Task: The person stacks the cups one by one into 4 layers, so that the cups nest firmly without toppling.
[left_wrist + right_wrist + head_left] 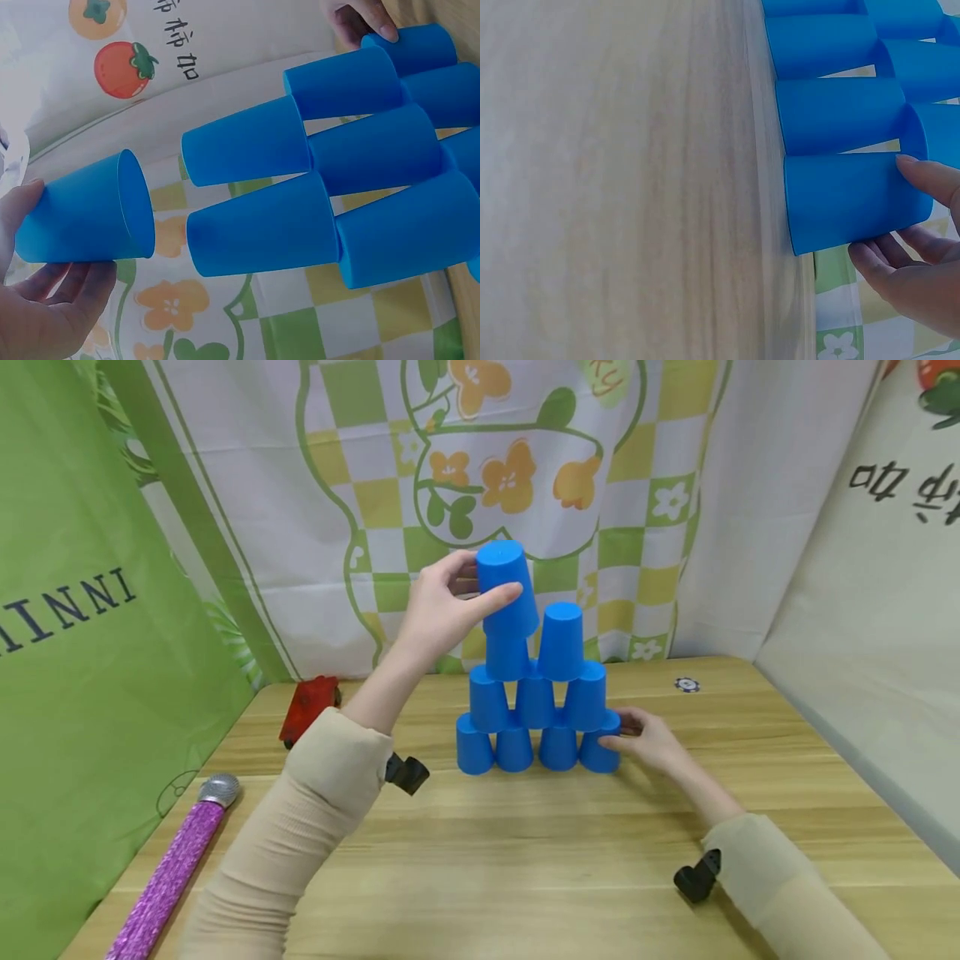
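Note:
My left hand (444,606) holds an upside-down blue cup (507,587), thumb on one side and fingers on the other. In the left wrist view a gap separates this held cup (82,214) from the two top cups of a pyramid of blue cups. Those two, a left top cup (507,657) and a right top cup (562,643), stand on a row of three, which rests on a bottom row of several. At the lower right, my right hand (651,741) grips the end cup of the bottom row (851,196) between thumb and fingers.
The pyramid stands on a wooden table (525,860). A red toy car (311,706) lies at the back left, and a purple microphone (176,860) along the left edge. Toward the back right is a small round chip (687,685). Patterned curtain cloth (637,527) hangs behind.

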A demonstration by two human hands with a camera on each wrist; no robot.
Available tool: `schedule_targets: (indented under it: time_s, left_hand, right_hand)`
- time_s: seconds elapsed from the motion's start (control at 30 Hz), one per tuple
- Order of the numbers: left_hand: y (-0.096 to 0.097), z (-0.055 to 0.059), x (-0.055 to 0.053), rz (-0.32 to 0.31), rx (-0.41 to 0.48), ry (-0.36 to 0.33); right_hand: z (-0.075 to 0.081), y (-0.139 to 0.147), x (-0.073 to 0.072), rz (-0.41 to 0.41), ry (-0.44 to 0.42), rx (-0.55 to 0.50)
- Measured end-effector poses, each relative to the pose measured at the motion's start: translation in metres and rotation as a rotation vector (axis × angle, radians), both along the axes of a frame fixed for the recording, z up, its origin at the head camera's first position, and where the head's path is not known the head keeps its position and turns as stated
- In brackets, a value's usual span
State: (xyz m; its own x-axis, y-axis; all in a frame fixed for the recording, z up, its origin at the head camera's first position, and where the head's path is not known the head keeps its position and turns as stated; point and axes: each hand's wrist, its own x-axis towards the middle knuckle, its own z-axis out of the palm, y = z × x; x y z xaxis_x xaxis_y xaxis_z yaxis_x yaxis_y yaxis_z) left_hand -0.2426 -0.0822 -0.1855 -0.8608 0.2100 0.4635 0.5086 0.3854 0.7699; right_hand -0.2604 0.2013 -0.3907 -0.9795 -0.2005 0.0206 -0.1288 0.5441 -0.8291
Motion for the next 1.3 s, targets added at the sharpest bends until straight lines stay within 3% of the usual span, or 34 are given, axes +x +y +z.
schedule_targets:
  time_s: [0.27,0.57,1.3]
  left_hand:
    - [0.009,0.003,-0.019,0.042,-0.052,-0.007]
    - [0.033,0.002,-0.039,0.064,-0.072,-0.020]
    - [0.041,-0.003,-0.048,0.128,-0.158,-0.050]
  right_hand:
    - [-0.002,0.001,0.000,0.004,-0.004,-0.002]
    - [-0.002,0.003,0.004,-0.002,0.012,0.017]
    - [-0.001,0.001,0.001,0.003,0.008,-0.006]
